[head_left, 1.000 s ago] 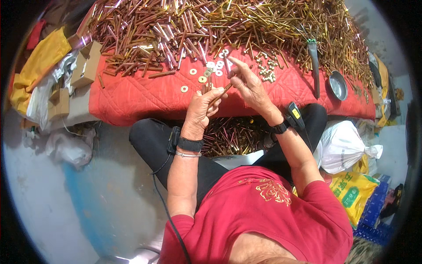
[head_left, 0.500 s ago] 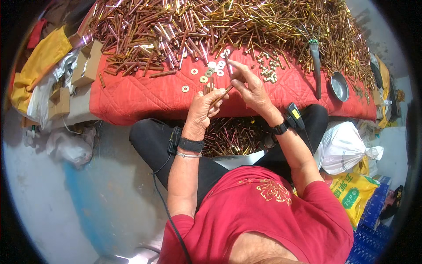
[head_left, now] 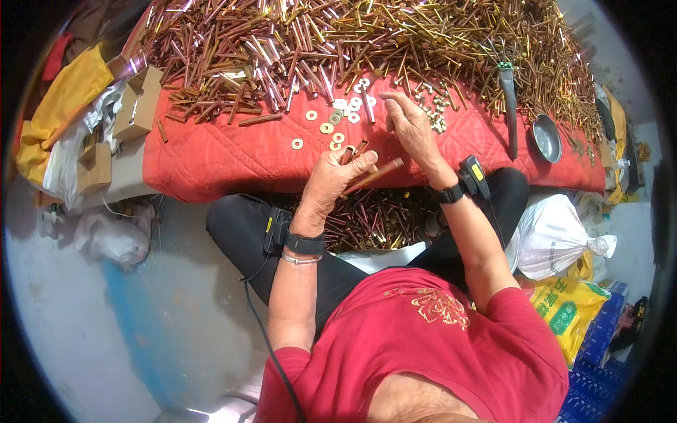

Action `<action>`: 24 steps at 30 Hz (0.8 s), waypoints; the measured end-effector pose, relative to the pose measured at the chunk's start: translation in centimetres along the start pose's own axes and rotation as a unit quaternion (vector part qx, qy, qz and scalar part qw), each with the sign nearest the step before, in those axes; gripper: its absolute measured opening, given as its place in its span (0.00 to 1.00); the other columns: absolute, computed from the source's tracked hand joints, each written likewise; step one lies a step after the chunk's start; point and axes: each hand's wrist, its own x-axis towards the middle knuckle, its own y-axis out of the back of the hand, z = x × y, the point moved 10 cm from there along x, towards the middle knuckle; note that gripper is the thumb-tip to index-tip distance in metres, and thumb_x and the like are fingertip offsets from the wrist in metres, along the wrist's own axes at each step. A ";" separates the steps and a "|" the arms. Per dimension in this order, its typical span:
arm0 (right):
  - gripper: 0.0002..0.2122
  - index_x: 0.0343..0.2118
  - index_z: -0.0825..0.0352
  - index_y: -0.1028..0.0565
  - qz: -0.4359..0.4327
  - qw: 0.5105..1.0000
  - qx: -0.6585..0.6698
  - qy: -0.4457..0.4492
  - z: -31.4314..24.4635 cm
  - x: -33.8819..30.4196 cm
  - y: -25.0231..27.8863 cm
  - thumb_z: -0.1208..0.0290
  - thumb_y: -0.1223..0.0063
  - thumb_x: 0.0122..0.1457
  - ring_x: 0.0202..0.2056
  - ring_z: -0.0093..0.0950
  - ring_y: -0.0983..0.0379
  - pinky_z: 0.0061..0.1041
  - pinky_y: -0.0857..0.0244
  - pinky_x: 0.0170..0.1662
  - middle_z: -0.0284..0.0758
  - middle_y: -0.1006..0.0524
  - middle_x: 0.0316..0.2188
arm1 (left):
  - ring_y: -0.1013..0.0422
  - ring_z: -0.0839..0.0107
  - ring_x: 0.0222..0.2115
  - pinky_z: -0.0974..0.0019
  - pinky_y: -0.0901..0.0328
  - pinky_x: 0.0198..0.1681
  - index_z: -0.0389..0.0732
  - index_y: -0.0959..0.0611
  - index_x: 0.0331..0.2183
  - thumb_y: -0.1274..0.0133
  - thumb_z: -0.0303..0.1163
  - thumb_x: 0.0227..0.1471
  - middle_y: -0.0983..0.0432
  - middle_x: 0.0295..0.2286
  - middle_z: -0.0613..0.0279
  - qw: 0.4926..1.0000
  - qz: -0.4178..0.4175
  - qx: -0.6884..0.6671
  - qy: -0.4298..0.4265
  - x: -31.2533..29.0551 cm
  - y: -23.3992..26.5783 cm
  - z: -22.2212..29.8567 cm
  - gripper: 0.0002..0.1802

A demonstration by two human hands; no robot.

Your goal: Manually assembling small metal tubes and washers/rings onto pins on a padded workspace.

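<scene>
Several copper-coloured metal tubes (head_left: 379,174) stick out of my left hand (head_left: 324,180), which is closed around them above the front edge of the red quilted cloth (head_left: 218,151). To its right, my right hand (head_left: 415,134) hovers over the cloth with its index finger stretched out and nothing visible in it. Flat round washers (head_left: 326,128) lie scattered between and beyond the hands. A single shiny tube (head_left: 367,107) rests among them. Just right of my right fingers is a cluster of small nuts (head_left: 438,120).
A large heap of metal tubes and bolts (head_left: 296,42) covers the far side. At right lie a dark-handled tool (head_left: 508,113) and a small metal bowl (head_left: 546,138). More metal pieces (head_left: 370,218) sit between my legs. A cardboard box (head_left: 137,106) stands left; a white bag (head_left: 553,236) sits right.
My right hand has moved away from my left, up and to the right toward the nuts. My left hand has turned and lowered slightly, so the tubes in it now point outward to the right.
</scene>
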 end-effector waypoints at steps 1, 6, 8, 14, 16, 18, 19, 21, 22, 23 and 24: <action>0.11 0.40 0.65 0.27 0.000 1.000 0.000 -0.001 0.5 0.5 -0.3 0.67 0.50 0.58 0.23 0.26 0.30 0.27 0.36 0.30 0.33 0.29 0.17 | 0.37 0.83 0.21 0.76 0.42 0.27 0.38 0.19 0.25 0.44 0.41 0.49 0.27 0.20 0.71 1.000 0.006 0.027 -0.012 -0.1 -0.1 0.4 0.14; 0.05 0.32 0.67 0.29 0.093 0.955 -0.229 0.164 -1.0 2.6 -0.3 0.74 0.50 0.53 0.28 0.40 0.29 0.35 0.35 0.31 0.41 0.28 0.25 | 0.49 0.88 0.13 0.78 0.55 0.16 0.38 0.20 0.27 0.46 0.39 0.52 0.37 0.15 0.78 0.994 0.095 -0.026 -0.049 1.7 1.8 -1.1 0.13; 0.01 0.28 0.66 0.30 0.178 0.922 -0.299 0.169 -0.8 3.1 2.0 0.78 0.54 0.53 0.31 0.42 0.31 0.38 0.36 0.32 0.40 0.30 0.28 | 0.46 0.87 0.14 0.77 0.52 0.17 0.38 0.20 0.26 0.46 0.38 0.52 0.37 0.15 0.78 0.980 0.155 0.045 -0.113 3.1 2.6 -0.6 0.13; 0.05 0.25 0.61 0.26 0.136 0.875 -0.397 0.241 -0.3 5.4 4.4 0.78 0.50 0.44 0.32 0.37 0.32 0.34 0.36 0.32 0.37 0.32 0.26 | 0.28 0.49 0.24 0.55 0.35 0.28 0.34 0.22 0.24 0.37 0.41 0.38 0.25 0.24 0.45 0.824 0.321 0.399 -0.242 6.7 1.3 5.5 0.19; 0.06 0.28 0.59 0.25 0.042 0.861 -0.395 0.318 -0.2 5.6 3.2 0.75 0.53 0.47 0.32 0.34 0.32 0.32 0.36 0.33 0.35 0.33 0.27 | 0.28 0.49 0.27 0.53 0.34 0.30 0.35 0.22 0.26 0.37 0.41 0.38 0.25 0.24 0.45 0.811 0.317 0.452 -0.193 7.9 0.1 6.1 0.19; 0.07 0.29 0.59 0.26 0.037 0.842 -0.424 0.332 -0.1 6.0 3.3 0.74 0.53 0.47 0.33 0.34 0.32 0.32 0.36 0.33 0.35 0.33 0.27 | 0.27 0.48 0.29 0.53 0.32 0.32 0.35 0.22 0.25 0.39 0.39 0.39 0.25 0.24 0.43 0.789 0.314 0.502 -0.163 8.9 -0.2 6.0 0.17; 0.07 0.30 0.59 0.26 0.032 0.821 -0.453 0.347 -0.1 6.1 3.1 0.74 0.53 0.47 0.34 0.34 0.32 0.31 0.37 0.34 0.34 0.33 0.28 | 0.27 0.48 0.29 0.53 0.32 0.32 0.35 0.22 0.25 0.39 0.39 0.39 0.25 0.24 0.43 0.788 0.314 0.504 -0.161 9.3 -0.1 5.8 0.17; 0.08 0.32 0.59 0.27 0.020 0.813 -0.461 0.355 0.3 7.1 3.0 0.74 0.53 0.47 0.34 0.34 0.33 0.31 0.37 0.35 0.34 0.33 0.29 | 0.26 0.49 0.27 0.52 0.32 0.31 0.34 0.22 0.24 0.41 0.37 0.40 0.25 0.23 0.43 0.794 0.304 0.500 -0.164 10.0 0.2 5.6 0.15; 0.08 0.32 0.60 0.27 0.010 0.822 -0.437 0.365 0.0 7.1 2.9 0.74 0.52 0.46 0.34 0.34 0.33 0.31 0.37 0.35 0.34 0.33 0.29 | 0.27 0.46 0.26 0.52 0.33 0.29 0.34 0.22 0.24 0.43 0.35 0.40 0.25 0.22 0.42 0.847 0.284 0.388 -0.224 9.8 0.8 6.0 0.13; 0.08 0.32 0.60 0.27 0.000 0.830 -0.412 0.375 -0.3 7.0 2.8 0.74 0.52 0.46 0.34 0.34 0.33 0.31 0.37 0.36 0.34 0.33 0.30 | 0.27 0.57 0.19 0.60 0.34 0.24 0.36 0.21 0.23 0.42 0.35 0.41 0.25 0.18 0.52 0.881 0.259 0.316 -0.240 9.4 1.4 5.5 0.12; 0.11 0.34 0.62 0.27 0.012 0.851 -0.385 0.358 -0.7 6.9 3.5 0.79 0.49 0.45 0.37 0.35 0.32 0.30 0.36 0.39 0.36 0.30 0.33 | 0.31 0.65 0.16 0.64 0.37 0.20 0.38 0.21 0.22 0.42 0.35 0.43 0.27 0.16 0.60 0.938 0.232 0.199 -0.162 9.1 2.0 4.5 0.10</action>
